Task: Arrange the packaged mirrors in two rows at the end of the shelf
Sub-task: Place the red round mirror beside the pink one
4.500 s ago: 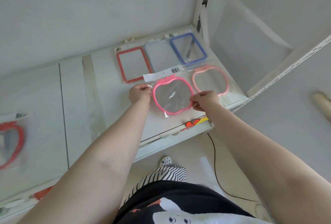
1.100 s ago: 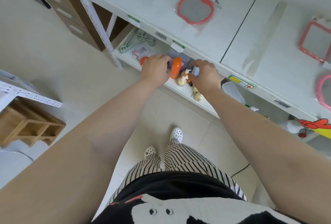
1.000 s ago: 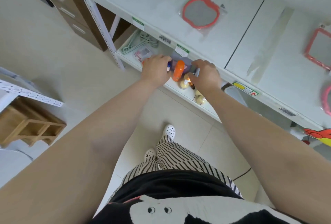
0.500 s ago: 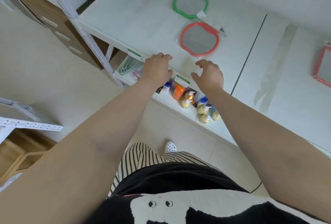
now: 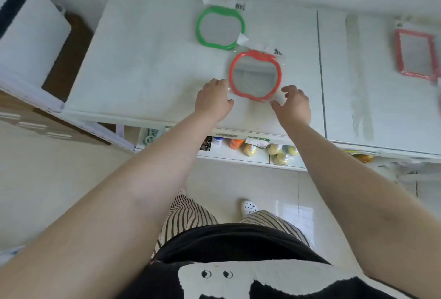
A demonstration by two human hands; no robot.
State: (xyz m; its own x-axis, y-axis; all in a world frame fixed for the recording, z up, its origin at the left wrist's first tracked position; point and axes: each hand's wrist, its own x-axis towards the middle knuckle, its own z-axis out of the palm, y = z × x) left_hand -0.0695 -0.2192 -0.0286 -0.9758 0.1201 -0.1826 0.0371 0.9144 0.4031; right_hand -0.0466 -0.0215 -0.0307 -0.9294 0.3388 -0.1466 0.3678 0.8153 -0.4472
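Observation:
A red apple-shaped mirror [image 5: 254, 75] in a clear packet lies on the white shelf [image 5: 148, 67]. Just behind it to the left lies a green apple-shaped mirror [image 5: 219, 27], also packaged. My left hand [image 5: 213, 99] reaches the packet's lower left corner with loosely bent fingers; whether it touches is unclear. My right hand [image 5: 294, 105] hovers at the red mirror's lower right edge, fingers spread and holding nothing. A red rectangular mirror [image 5: 416, 54] lies far right on the shelf.
The shelf's front edge runs below my hands. A lower shelf [image 5: 238, 155] holds small bottles, some yellow and one orange. A seam [image 5: 319, 71] divides the shelf boards right of the red mirror. A dark wooden cabinet [image 5: 66, 52] stands at the left end.
Both hands rose from the lower shelf's bottles, passed over the front edge of the top shelf and now flank the red apple mirror. The view shifted left from the arranged mirrors.

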